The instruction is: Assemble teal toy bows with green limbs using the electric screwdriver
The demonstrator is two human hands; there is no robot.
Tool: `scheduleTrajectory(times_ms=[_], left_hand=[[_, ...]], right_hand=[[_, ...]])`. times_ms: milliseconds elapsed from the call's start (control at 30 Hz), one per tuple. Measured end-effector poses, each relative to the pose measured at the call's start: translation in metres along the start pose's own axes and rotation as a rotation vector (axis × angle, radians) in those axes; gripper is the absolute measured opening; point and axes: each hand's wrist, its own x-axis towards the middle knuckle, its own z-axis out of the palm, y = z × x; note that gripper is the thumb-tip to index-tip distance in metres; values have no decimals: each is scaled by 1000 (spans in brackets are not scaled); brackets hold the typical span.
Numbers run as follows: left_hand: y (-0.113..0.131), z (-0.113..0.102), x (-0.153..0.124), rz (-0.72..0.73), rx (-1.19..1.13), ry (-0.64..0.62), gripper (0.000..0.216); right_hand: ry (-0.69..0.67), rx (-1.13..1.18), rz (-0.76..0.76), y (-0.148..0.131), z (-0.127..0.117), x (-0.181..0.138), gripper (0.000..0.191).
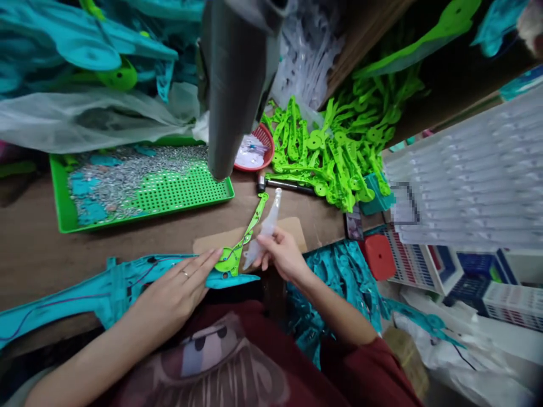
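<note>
White and blue plastic crates (511, 302) stood lower right in the cluttered room. A flat brown tabletop (25, 232) spanned mid-frame. One long turquoise plastic shell (89, 291) crossed lower left, below one green perforated plastic tray (182, 192); one round red plastic basket (267, 141) stood upper centre. The left hand (182, 280) lay flat, fingers together, on the shell, touching one slim lime-green plastic arm (253, 221). At centre, the right hand (285, 254) pinched one translucent tapering plastic piece (271, 216).
</note>
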Motion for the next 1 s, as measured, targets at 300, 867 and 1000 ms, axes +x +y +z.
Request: scheduleTrajectory(times_ms=[300, 867, 1000], left_hand=[[0, 8, -8, -68, -123, -6, 39], [-12, 17, -11, -28, -26, 30, 46], [-15, 19, -10, -7, -11, 73, 47]], right_hand=[[-11, -194, 26, 26, 8, 8, 44], [67, -1520, -662, -28, -40, 44, 62], [-11, -1606, -639, -26, -50, 33, 69]])
